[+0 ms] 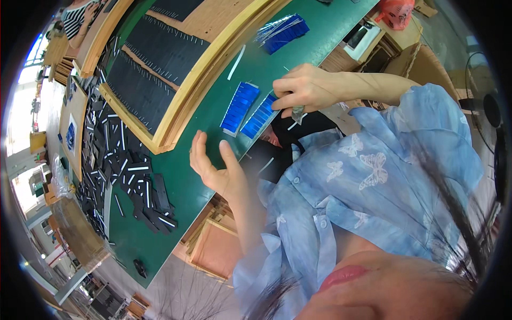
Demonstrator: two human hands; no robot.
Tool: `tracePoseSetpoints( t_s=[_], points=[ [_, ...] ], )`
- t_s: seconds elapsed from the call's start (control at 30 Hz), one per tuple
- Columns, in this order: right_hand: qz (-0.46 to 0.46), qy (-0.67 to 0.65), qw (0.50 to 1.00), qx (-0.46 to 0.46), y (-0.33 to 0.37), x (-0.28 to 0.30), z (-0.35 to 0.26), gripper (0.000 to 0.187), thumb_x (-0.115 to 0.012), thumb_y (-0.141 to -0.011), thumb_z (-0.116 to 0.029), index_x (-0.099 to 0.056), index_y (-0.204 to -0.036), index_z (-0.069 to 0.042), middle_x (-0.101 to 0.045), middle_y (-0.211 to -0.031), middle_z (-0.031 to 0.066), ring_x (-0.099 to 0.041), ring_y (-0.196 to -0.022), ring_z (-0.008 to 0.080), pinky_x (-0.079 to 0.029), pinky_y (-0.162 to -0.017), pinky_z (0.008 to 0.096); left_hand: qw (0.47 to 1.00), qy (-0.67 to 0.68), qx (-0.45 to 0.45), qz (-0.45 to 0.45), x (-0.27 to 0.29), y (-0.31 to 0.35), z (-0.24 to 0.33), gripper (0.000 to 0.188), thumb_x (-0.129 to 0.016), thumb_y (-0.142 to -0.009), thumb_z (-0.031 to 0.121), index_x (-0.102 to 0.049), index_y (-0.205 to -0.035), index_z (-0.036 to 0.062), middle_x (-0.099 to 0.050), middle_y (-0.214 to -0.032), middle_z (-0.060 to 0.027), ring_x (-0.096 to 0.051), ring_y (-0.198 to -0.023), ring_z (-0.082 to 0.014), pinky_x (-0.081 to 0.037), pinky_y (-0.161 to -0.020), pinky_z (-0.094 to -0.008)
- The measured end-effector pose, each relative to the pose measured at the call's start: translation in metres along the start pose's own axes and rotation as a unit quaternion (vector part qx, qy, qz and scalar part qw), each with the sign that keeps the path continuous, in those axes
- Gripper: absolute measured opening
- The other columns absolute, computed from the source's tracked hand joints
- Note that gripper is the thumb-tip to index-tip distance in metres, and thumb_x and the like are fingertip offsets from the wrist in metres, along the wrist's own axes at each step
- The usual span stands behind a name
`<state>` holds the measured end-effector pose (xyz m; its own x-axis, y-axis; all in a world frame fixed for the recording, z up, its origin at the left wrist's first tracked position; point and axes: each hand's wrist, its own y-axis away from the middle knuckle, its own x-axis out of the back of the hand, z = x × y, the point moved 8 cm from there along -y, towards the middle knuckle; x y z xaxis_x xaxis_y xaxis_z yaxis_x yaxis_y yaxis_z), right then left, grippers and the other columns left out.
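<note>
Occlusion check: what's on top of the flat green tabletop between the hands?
Two flat, rectangular, blue-banded panels. The right hand appears to cover part of the nearer panel's right end; the green tabletop directly under both panels is hidden.

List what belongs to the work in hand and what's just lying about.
Seemingly in the work:
nearer blue panel, at the right hand
farther blue panel
open left hand

Apparently just lying about:
red plastic bag
cardboard box
small black object on the green table

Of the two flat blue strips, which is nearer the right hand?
The right strip: its upper end lies at the right hand. The left strip lies apart from that hand.
</note>
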<state>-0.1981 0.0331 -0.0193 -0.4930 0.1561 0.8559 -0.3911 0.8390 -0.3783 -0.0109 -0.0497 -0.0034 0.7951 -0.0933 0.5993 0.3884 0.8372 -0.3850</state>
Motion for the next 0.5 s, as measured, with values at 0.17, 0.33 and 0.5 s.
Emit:
tracePoseSetpoints(
  t_s=[0.17, 0.33, 0.5],
  points=[
    [0.01, -0.02, 0.999, -0.044, -0.008, 0.004, 0.007, 0.033, -0.075, -0.071, -0.025, -0.061, -0.097, -0.012, -0.05, -0.086, 0.0026, -0.058, -0.071, 0.0221, -0.046, -0.055, 0.0351, 0.999, 0.033, 0.015, 0.03, 0.007, 0.005, -0.007, 0.033, -0.06, -0.083, 0.003, -0.055, -0.116, -0.0007, -0.055, -0.121, -0.0159, -0.048, -0.115, -0.0283, -0.036, -0.1, -0.0382],
    [0.0, -0.028, 0.996, -0.086, -0.006, 0.002, 0.012, 0.037, -0.077, -0.067, -0.023, -0.062, -0.099, -0.014, -0.048, -0.092, 0.0025, -0.057, -0.072, 0.0211, -0.046, -0.057, 0.0348, 0.998, 0.029, 0.023, 0.042, 0.01, 0.009, -0.011, 0.033, -0.06, -0.084, 0.002, -0.055, -0.116, -0.0013, -0.055, -0.121, -0.0162, -0.049, -0.114, -0.0281, -0.036, -0.099, -0.0379],
    [0.001, -0.035, 0.998, -0.058, -0.014, 0.015, 0.001, 0.033, -0.075, -0.067, -0.016, -0.062, -0.097, -0.016, -0.047, -0.096, 0.0024, -0.057, -0.073, 0.0208, -0.047, -0.058, 0.0349, 0.996, 0.033, 0.038, 0.067, 0.013, 0.014, -0.014, 0.033, -0.058, -0.088, 0.006, -0.055, -0.12, -0.0023, -0.058, -0.12, -0.0132, -0.054, -0.111, -0.0218, -0.039, -0.097, -0.0344]
  ],
)
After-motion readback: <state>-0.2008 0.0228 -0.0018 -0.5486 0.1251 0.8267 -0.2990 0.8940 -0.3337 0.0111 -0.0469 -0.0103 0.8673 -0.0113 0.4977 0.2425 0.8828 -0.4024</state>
